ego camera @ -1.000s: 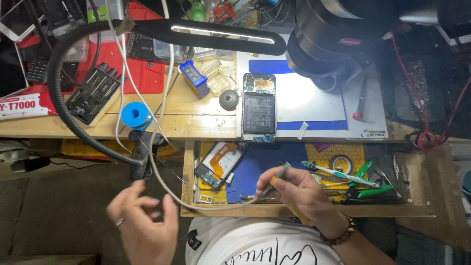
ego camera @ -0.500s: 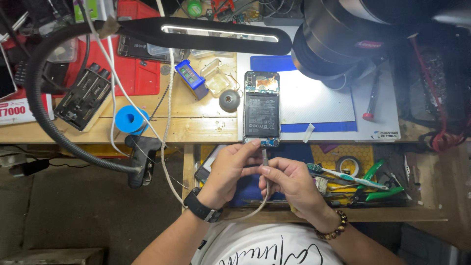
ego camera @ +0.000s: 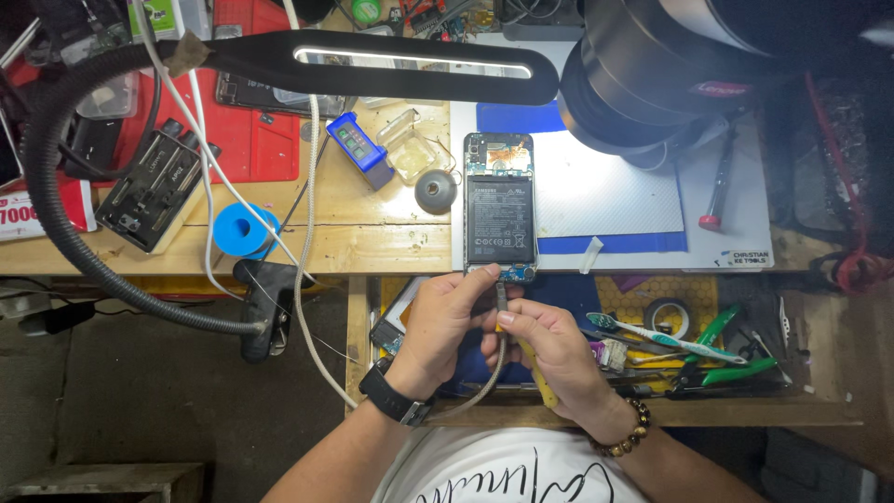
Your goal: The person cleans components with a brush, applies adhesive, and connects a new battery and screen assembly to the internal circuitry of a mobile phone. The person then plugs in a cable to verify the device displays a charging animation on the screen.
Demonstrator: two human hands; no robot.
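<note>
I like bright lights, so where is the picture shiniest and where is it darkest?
In the head view, the brightest spot is the glowing strip of the desk lamp; the white mat beside the opened phone is brightly lit too. The floor at lower left stays dim, the big dark round thing at top right looks blurry, and both hands are sharp.

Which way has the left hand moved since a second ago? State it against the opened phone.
Yes: the left hand rose from beside the drawer to the opened phone's bottom edge.
</note>
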